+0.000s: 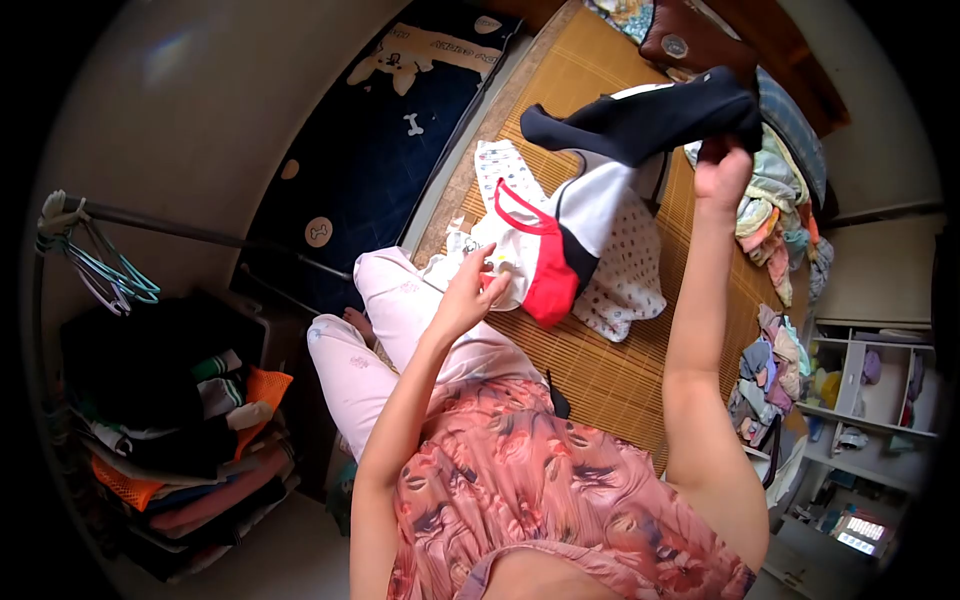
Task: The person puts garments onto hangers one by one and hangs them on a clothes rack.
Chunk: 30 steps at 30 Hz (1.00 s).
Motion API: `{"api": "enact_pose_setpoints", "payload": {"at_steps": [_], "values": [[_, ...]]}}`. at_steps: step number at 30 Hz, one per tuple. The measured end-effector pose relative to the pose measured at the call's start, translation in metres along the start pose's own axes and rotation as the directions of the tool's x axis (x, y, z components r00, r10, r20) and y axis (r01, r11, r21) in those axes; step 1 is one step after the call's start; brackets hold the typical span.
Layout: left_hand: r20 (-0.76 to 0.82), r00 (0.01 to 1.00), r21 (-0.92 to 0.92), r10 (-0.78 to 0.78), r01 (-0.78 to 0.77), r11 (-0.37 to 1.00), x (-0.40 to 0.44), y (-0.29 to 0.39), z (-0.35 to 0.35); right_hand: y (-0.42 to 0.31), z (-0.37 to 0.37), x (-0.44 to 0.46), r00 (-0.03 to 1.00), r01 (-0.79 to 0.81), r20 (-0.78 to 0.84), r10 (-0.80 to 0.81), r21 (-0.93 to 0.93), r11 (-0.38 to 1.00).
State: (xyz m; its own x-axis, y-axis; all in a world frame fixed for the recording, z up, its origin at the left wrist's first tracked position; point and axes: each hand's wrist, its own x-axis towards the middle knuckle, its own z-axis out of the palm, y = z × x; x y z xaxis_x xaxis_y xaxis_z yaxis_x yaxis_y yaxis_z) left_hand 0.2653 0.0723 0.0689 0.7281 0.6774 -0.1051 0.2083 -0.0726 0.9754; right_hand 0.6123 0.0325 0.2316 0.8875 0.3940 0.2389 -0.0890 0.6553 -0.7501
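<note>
My right hand (722,172) is raised at the upper right, its fingers closed on the dark navy end of a color-block jacket (640,122). The navy part stretches leftward from that hand; grey-white and red panels hang below and rest on the mat. My left hand (472,292) is over my lap with thumb and fingers apart, close to the jacket's red part and a white printed shirt (515,262). Whether its fingertips touch the cloth I cannot tell. White patterned pants (628,275) lie partly beneath the jacket.
I sit on a bamboo mat (610,375). Piled clothes (775,215) and a smaller clothes heap (768,375) lie at the right, by a shelf (880,385). A brown cushion (695,40) is at the back. Left are a dark blue rug (365,150), hangers (100,265) and stacked clothes (190,440).
</note>
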Motion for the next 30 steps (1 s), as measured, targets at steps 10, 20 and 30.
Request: {"api": "enact_pose_setpoints", "payload": {"at_steps": [10,20,30], "values": [[-0.03,0.991,-0.642,0.127,-0.117,0.758,0.026,0.063,-0.034,-0.058,0.077,-0.088,0.79,-0.47,0.607,0.089,0.506,0.724],[-0.471,0.875,-0.348,-0.109,-0.071,0.935,-0.127,0.052,-0.173,0.021,0.096,-0.237,-0.68,0.025,0.563,0.469,-0.622,0.783],[-0.458,0.853,-0.413,-0.25,0.044,0.909,-0.22,0.042,-0.154,0.204,0.127,-0.285,-0.101,0.151,0.751,0.653,-0.637,0.756]]}}
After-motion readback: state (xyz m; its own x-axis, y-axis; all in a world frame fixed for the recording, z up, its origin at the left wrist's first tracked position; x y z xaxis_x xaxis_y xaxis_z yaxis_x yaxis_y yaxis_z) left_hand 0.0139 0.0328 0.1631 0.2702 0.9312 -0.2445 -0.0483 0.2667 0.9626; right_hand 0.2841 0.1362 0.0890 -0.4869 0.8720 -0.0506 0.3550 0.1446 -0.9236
